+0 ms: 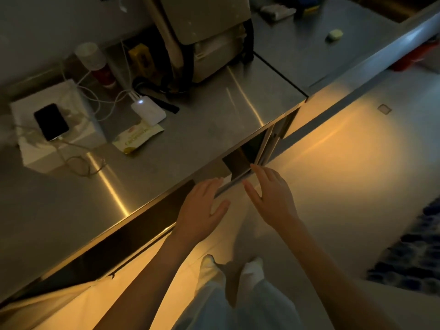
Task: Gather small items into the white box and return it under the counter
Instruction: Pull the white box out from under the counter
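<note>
Both hands reach toward the front edge of the steel counter (209,129). Below that edge a pale box (262,148) with a dark inside shows in the gap, mostly hidden under the counter; only its thin light rim and one corner are visible. My left hand (202,210) has straight fingers, their tips at the near rim. My right hand (271,198) is also flat, fingers spread, its tips touching the rim's corner. Neither hand holds anything.
On the counter sit a white carton (78,129) with a dark phone (51,121) on top, a white charger (148,110) with cables, a yellow-green packet (138,136), a red bottle (103,72) and a beige bag (209,39). A blue patterned mat (409,263) lies on the floor at right.
</note>
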Tool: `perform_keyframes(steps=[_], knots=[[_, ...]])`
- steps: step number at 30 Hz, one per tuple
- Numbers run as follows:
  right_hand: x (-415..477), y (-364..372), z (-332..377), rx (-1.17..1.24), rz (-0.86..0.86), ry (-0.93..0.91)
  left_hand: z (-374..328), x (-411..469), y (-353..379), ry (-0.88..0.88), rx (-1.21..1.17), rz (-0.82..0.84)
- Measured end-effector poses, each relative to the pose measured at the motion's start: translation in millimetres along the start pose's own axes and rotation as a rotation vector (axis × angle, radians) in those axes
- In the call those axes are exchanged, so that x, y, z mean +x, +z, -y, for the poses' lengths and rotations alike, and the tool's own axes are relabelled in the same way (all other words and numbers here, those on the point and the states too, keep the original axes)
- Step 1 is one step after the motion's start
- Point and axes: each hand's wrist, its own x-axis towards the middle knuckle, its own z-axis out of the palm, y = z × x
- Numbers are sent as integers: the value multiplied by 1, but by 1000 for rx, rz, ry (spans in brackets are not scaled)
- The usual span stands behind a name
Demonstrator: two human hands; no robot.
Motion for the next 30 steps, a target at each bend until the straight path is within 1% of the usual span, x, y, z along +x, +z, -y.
perform_keyframes(steps=[3,6,9,13,16,21,26,30], knots=[[-2,20,7,4,-45,39,20,3,3,84,-25,81],[-4,39,8,2,-74,88,38,3,9,113,1,141],[-7,59,0,-2,-92,132,51,3,21,137,-21,169],[-6,95,-25,-22,-104,151,69,9,53,125,-34,175],[-4,136,-53,-24,-114,139,90,18,93,121,-58,150],[6,223,-114,-53,-150,94,144,43,180,95,-98,108],[28,325,-175,-17,-182,85,218,69,268,66,-126,57],[41,404,-214,39,-178,71,273,78,328,83,-129,-5]])
